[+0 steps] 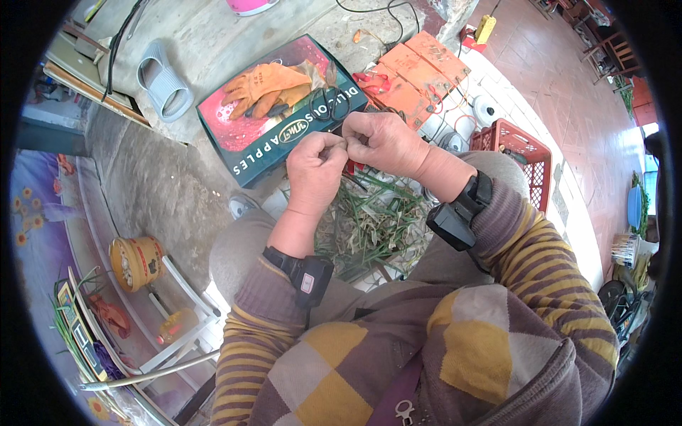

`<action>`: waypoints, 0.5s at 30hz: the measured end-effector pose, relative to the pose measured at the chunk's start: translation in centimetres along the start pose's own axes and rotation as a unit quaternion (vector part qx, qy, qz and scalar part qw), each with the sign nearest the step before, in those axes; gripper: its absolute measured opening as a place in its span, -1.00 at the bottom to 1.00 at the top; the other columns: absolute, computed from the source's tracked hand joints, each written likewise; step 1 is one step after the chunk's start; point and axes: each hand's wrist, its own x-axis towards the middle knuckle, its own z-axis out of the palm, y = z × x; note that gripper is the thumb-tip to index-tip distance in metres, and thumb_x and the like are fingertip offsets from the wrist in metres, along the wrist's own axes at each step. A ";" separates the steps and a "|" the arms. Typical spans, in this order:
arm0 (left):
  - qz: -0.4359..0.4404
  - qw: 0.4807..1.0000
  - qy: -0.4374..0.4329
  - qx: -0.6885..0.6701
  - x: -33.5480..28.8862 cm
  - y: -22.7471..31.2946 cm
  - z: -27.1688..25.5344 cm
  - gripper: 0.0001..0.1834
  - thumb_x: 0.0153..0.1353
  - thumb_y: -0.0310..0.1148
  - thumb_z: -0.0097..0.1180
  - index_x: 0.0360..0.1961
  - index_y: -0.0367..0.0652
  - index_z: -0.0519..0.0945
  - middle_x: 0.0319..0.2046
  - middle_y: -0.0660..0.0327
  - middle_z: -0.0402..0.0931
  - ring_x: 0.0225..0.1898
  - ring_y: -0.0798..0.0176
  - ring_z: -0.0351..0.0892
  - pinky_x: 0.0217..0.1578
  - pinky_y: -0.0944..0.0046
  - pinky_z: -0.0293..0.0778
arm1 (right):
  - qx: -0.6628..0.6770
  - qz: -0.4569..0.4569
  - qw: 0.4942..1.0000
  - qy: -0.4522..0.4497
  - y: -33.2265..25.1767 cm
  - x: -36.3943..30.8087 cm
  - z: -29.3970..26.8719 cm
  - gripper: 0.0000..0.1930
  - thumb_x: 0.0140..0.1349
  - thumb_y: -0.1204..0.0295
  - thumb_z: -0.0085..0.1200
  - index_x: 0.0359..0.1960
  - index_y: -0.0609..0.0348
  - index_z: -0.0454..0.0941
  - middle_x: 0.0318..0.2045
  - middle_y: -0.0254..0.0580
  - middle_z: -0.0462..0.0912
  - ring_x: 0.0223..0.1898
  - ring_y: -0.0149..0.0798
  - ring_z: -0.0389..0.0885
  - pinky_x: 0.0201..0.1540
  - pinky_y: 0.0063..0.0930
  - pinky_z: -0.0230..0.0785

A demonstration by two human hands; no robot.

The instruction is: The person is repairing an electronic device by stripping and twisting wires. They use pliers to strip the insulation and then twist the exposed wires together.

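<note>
Both hands meet in front of me, fingertips pinched close together. My left hand (313, 170) is closed, its thumb pressed against the bent forefinger. My right hand (389, 144) is closed the same way, touching or almost touching the left. Whatever the fingers hold is too small and covered to make out. Just beyond them lies a dark green printed cardboard box (249, 162) with orange work gloves (264, 89) and a loop of black wire (332, 101) on top. Below the hands, between my knees, is a heap of green and dry leaf scraps (376, 220).
Orange box-shaped units (425, 62) with wires stand beyond the right hand. A red plastic crate (529, 153) sits at the right. On the left are a grey-blue slipper (170, 99), a yellow bucket (148, 261) and a white metal frame (188, 341).
</note>
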 end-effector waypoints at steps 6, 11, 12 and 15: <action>-0.065 0.989 0.009 -0.135 0.1 -0.3 0.2 -0.95 0.02 -0.59 0.06 -0.49 -0.27 0.56 -0.61 0.35 0.48 -0.57 0.55 0.38 -0.51 0.51 0.35 | 0.034 0.023 0.999 0.021 -0.1 0.0 0.3 -0.90 -0.03 0.47 0.08 -0.55 0.18 0.42 -0.65 -0.09 0.48 -0.59 -0.10 0.51 -0.50 -0.36 0.37; -0.052 0.991 0.020 -0.123 0.0 -0.2 0.3 -0.95 0.04 -0.58 0.05 -0.49 -0.28 0.56 -0.61 0.35 0.48 -0.58 0.55 0.39 -0.52 0.51 0.35 | 0.038 0.034 0.998 0.039 -0.2 0.0 0.5 -0.91 -0.03 0.47 0.08 -0.54 0.19 0.44 -0.64 -0.11 0.48 -0.59 -0.16 0.51 -0.49 -0.40 0.37; -0.047 0.993 0.024 -0.110 0.0 -0.1 0.3 -0.95 0.04 -0.58 0.05 -0.49 -0.28 0.56 -0.62 0.35 0.48 -0.58 0.55 0.39 -0.52 0.51 0.35 | 0.046 0.050 0.997 0.046 -0.3 0.0 0.6 -0.91 -0.03 0.47 0.09 -0.54 0.19 0.45 -0.64 -0.11 0.48 -0.60 -0.18 0.50 -0.48 -0.40 0.37; -0.045 0.993 0.032 -0.101 0.1 0.0 0.4 -0.95 0.04 -0.58 0.05 -0.49 -0.29 0.55 -0.62 0.34 0.48 -0.59 0.54 0.39 -0.53 0.51 0.35 | 0.070 0.083 0.992 0.062 -0.3 0.0 1.1 -0.91 -0.05 0.47 0.10 -0.53 0.20 0.46 -0.65 -0.14 0.48 -0.61 -0.26 0.48 -0.49 -0.44 0.37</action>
